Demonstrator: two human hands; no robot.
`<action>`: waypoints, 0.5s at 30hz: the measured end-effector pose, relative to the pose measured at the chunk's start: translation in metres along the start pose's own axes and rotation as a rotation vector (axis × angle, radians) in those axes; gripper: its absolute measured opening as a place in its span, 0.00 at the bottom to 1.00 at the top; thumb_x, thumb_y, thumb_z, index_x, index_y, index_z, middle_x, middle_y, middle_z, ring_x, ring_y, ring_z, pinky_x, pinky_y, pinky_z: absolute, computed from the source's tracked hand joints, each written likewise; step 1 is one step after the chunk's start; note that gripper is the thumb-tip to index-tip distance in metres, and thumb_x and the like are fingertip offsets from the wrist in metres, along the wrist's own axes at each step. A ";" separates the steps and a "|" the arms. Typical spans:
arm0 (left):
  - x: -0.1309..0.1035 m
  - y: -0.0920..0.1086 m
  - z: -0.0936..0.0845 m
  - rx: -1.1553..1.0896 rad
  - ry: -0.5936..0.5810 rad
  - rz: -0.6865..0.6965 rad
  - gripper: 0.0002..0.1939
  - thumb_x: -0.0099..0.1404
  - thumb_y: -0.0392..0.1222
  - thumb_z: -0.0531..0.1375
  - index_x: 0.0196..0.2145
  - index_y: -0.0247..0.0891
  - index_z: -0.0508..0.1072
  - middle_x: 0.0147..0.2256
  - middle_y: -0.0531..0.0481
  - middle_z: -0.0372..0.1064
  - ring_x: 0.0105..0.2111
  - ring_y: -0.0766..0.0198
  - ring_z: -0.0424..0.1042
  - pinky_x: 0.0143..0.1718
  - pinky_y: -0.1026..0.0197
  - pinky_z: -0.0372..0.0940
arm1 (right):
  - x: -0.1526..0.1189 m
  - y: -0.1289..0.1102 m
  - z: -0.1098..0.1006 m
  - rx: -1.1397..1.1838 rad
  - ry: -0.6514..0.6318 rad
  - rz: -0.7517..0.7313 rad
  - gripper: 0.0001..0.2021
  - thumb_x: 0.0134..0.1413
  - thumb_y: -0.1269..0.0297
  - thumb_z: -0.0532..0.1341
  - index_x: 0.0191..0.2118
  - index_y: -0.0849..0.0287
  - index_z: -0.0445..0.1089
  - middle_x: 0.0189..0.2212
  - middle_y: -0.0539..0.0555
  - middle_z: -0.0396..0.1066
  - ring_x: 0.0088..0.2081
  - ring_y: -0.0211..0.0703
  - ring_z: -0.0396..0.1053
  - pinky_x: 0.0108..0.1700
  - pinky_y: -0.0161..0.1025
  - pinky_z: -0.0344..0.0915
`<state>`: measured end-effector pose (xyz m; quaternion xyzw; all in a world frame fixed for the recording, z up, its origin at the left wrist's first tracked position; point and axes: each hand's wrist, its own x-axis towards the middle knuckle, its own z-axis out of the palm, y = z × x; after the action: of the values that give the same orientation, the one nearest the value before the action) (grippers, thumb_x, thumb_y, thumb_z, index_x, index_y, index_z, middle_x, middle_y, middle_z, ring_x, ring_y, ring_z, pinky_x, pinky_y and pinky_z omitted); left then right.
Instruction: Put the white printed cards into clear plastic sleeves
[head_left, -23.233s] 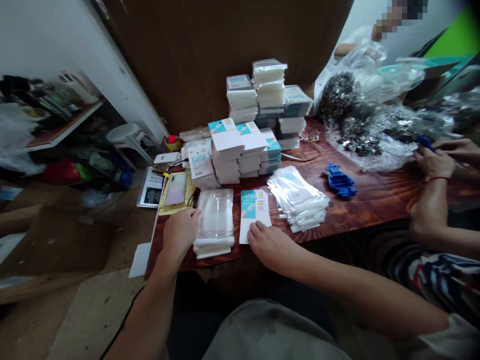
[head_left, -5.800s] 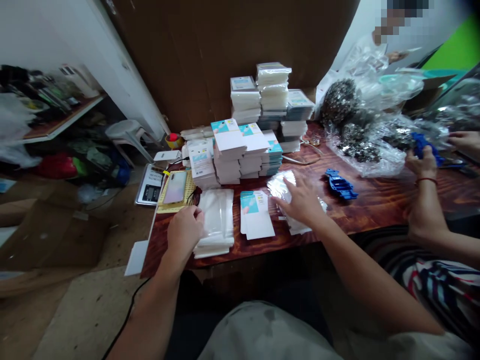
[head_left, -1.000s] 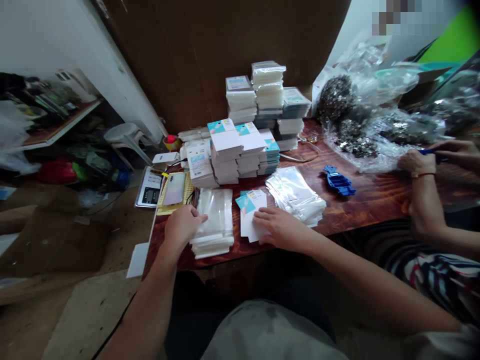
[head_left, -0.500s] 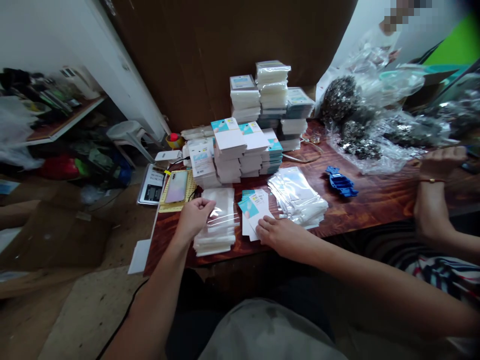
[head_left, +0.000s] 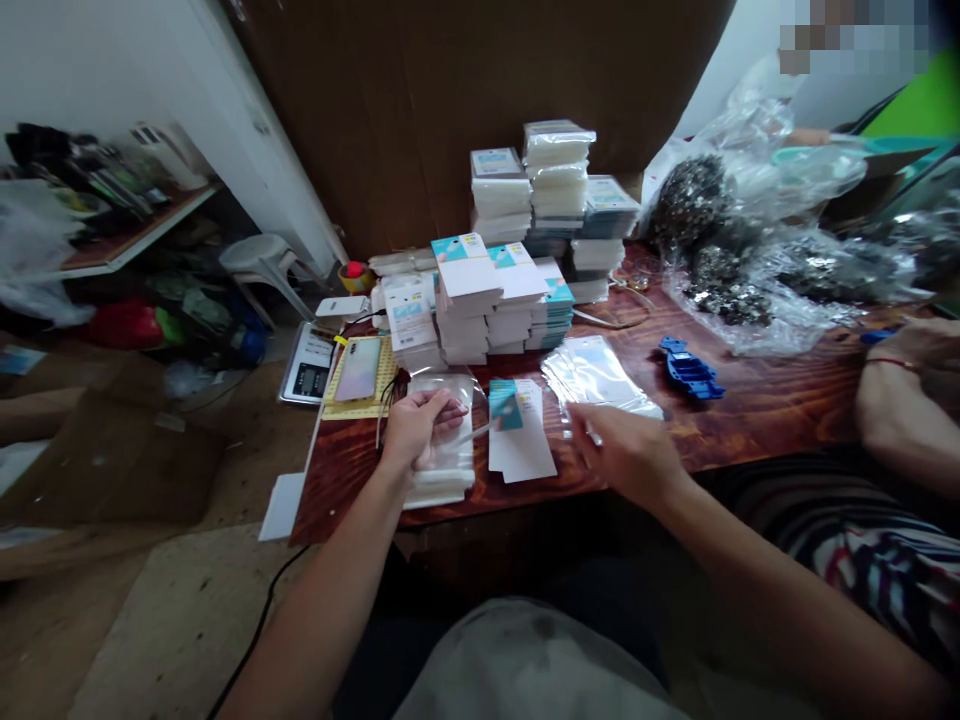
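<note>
My left hand [head_left: 426, 428] is closed on a clear plastic bag [head_left: 454, 440], over a stack of similar bags [head_left: 442, 490] at the table's front edge. To the right of that stack lies a small fanned pile of white and teal printed cards [head_left: 527, 445]. My right hand [head_left: 626, 440] is over the front part of a pile of bagged cards [head_left: 592, 368]. Its fingers point left and down and are smeared by motion, so what they hold, if anything, cannot be made out.
Tall stacks of cards [head_left: 469, 290] and packed bags [head_left: 559, 165] stand behind. A phone [head_left: 358, 368] lies at left, and a blue plastic piece [head_left: 690, 368] at right. Farther right are plastic bags of dark shiny bits [head_left: 720, 270] and another person's hand [head_left: 911, 355].
My right hand has left the loose cards and moved right to the bagged pile. My left hand has shifted slightly right, lifting part of a clear bag. The neighbour's hand has lowered.
</note>
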<state>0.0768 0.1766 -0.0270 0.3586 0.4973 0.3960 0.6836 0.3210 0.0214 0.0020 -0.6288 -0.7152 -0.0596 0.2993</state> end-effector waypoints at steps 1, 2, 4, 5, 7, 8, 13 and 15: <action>0.001 -0.001 0.000 -0.011 0.006 0.013 0.09 0.59 0.40 0.67 0.31 0.32 0.73 0.27 0.44 0.76 0.29 0.59 0.79 0.33 0.58 0.75 | -0.001 0.002 -0.007 0.114 0.119 0.167 0.10 0.64 0.62 0.57 0.43 0.61 0.73 0.32 0.55 0.77 0.29 0.42 0.74 0.31 0.36 0.67; 0.001 -0.001 0.000 -0.022 0.011 0.022 0.10 0.59 0.41 0.68 0.30 0.32 0.72 0.27 0.45 0.76 0.29 0.59 0.79 0.33 0.59 0.75 | -0.002 0.002 -0.012 0.271 0.175 0.335 0.12 0.63 0.59 0.58 0.44 0.60 0.73 0.31 0.55 0.77 0.26 0.41 0.73 0.28 0.36 0.68; 0.001 -0.001 0.000 -0.043 0.009 0.031 0.11 0.57 0.42 0.69 0.30 0.33 0.72 0.26 0.46 0.75 0.29 0.59 0.78 0.32 0.59 0.74 | -0.004 -0.003 -0.016 0.655 0.088 0.612 0.14 0.61 0.53 0.60 0.43 0.60 0.71 0.26 0.52 0.76 0.20 0.40 0.71 0.21 0.34 0.65; 0.000 -0.001 0.000 -0.054 -0.002 0.033 0.12 0.57 0.42 0.69 0.30 0.33 0.72 0.27 0.46 0.76 0.30 0.59 0.78 0.32 0.59 0.74 | -0.006 -0.008 -0.014 0.832 -0.017 0.704 0.15 0.59 0.52 0.61 0.42 0.60 0.70 0.22 0.50 0.74 0.17 0.39 0.68 0.17 0.32 0.61; -0.001 -0.001 0.000 -0.072 -0.028 0.041 0.13 0.56 0.43 0.70 0.30 0.33 0.71 0.27 0.46 0.76 0.30 0.59 0.78 0.32 0.59 0.74 | -0.008 -0.018 -0.003 1.049 -0.208 0.810 0.16 0.57 0.50 0.63 0.40 0.60 0.69 0.16 0.46 0.69 0.13 0.36 0.64 0.14 0.29 0.54; -0.002 -0.002 0.000 -0.080 -0.038 0.043 0.13 0.55 0.43 0.70 0.31 0.34 0.71 0.27 0.46 0.76 0.30 0.59 0.78 0.32 0.59 0.74 | -0.008 -0.023 0.005 1.090 -0.253 0.844 0.16 0.56 0.51 0.63 0.39 0.60 0.69 0.14 0.45 0.67 0.12 0.35 0.62 0.13 0.28 0.52; -0.005 -0.003 0.002 -0.092 -0.037 0.027 0.15 0.53 0.44 0.71 0.32 0.33 0.71 0.30 0.44 0.77 0.30 0.59 0.78 0.33 0.58 0.74 | -0.003 -0.034 0.037 1.072 -0.140 0.978 0.15 0.54 0.53 0.63 0.37 0.60 0.68 0.11 0.45 0.66 0.11 0.34 0.60 0.13 0.27 0.56; -0.006 -0.003 0.002 -0.078 -0.022 0.015 0.17 0.52 0.45 0.72 0.33 0.34 0.71 0.30 0.45 0.77 0.29 0.61 0.77 0.30 0.60 0.73 | 0.000 -0.038 0.042 1.107 -0.074 0.986 0.16 0.53 0.52 0.64 0.38 0.60 0.68 0.12 0.45 0.67 0.12 0.35 0.62 0.14 0.29 0.60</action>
<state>0.0784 0.1694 -0.0267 0.3397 0.4713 0.4160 0.6996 0.2705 0.0327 -0.0211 -0.6359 -0.2847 0.4720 0.5402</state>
